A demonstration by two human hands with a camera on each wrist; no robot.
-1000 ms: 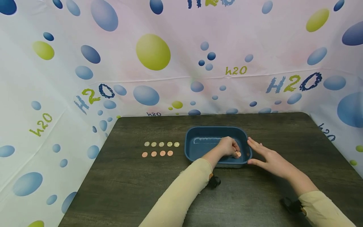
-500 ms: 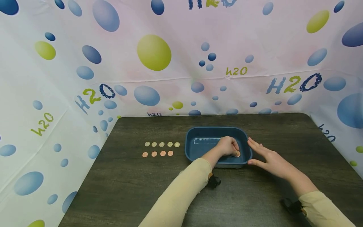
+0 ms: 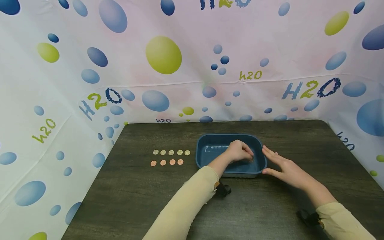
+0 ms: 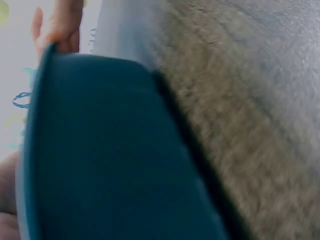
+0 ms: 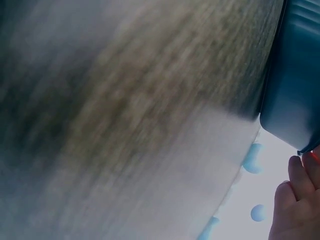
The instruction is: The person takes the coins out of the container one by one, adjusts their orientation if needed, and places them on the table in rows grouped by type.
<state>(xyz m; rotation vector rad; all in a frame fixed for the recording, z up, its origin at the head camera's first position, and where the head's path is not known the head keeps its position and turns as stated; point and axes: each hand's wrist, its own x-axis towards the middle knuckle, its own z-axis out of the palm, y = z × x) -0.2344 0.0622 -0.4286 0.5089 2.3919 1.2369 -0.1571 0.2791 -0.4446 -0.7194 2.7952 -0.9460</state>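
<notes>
My left hand reaches down inside a blue rectangular plastic tub, with its fingers curled at the right part of the floor. A copper coin shows as a small sliver under the fingertips, which pinch it; most of it is hidden. Against the tub's right end rests my right hand, fingers straight and thumb spread, touching the rim. In the left wrist view the tub's outer wall covers much of the picture. The right wrist view has the right hand beside the tub's corner.
Left of the tub lie two rows of coins: several gold-coloured coins behind, several copper coins in front. The dark wood-look table ends at a white printed curtain with coloured dots.
My left hand has shifted slightly left and back in the tub. The coin, plainly visible at its fingertips before, is now mostly covered. The right hand has stayed put.
</notes>
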